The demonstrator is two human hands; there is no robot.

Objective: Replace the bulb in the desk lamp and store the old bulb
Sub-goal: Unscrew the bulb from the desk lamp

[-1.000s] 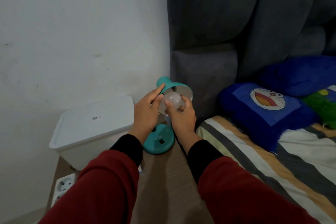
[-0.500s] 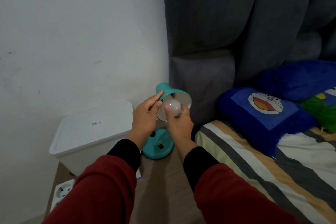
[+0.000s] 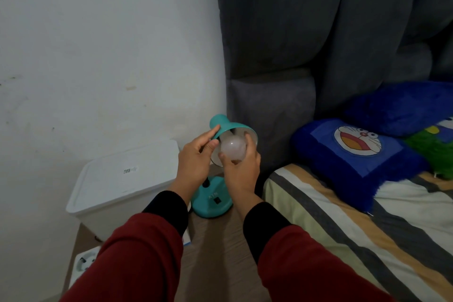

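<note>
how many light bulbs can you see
1: a frosted bulb at the mouth of the teal lamp shade, gripped by the right hand. Others may be hidden.

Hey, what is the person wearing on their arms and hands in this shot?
Both arms wear dark red sleeves ending in black cuffs at the wrists. The left hand and right hand are bare: no gloves, rings or watch show. No markings are visible on the sleeves.
</note>
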